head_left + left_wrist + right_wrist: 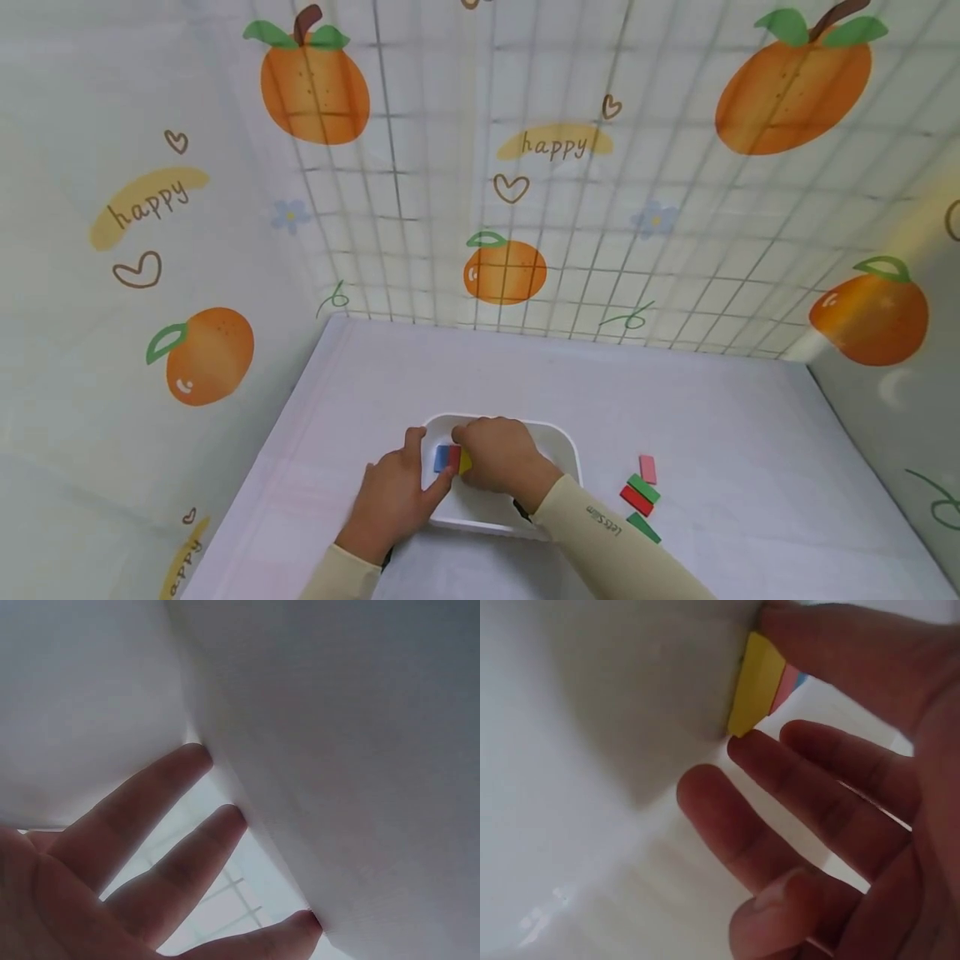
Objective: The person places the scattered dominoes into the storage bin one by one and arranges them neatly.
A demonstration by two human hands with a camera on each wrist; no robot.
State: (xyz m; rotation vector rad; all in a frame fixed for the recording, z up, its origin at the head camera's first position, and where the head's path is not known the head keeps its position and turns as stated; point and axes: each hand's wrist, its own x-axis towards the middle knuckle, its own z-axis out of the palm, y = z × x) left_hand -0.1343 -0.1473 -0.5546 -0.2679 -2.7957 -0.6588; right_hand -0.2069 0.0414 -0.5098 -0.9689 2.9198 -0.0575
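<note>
A row of small blocks stands inside a white tray (480,512): a blue block (441,458), a red block (453,457) and a yellow block (466,461). My right hand (498,454) reaches into the tray and pinches the yellow block (757,686) between thumb and fingertips. At the tray's left side is my left hand (397,492), its thumb over the rim beside the red block. In the left wrist view the fingers of this hand (150,847) are spread and fairly straight, tips against a white surface.
Right of the tray lie loose blocks: a pink block (648,469), a green block (643,488), a red block (637,501) and a green triangular block (643,527). The white table (720,433) is enclosed by fruit-printed sheets, with a wire grid (555,267) behind the back one.
</note>
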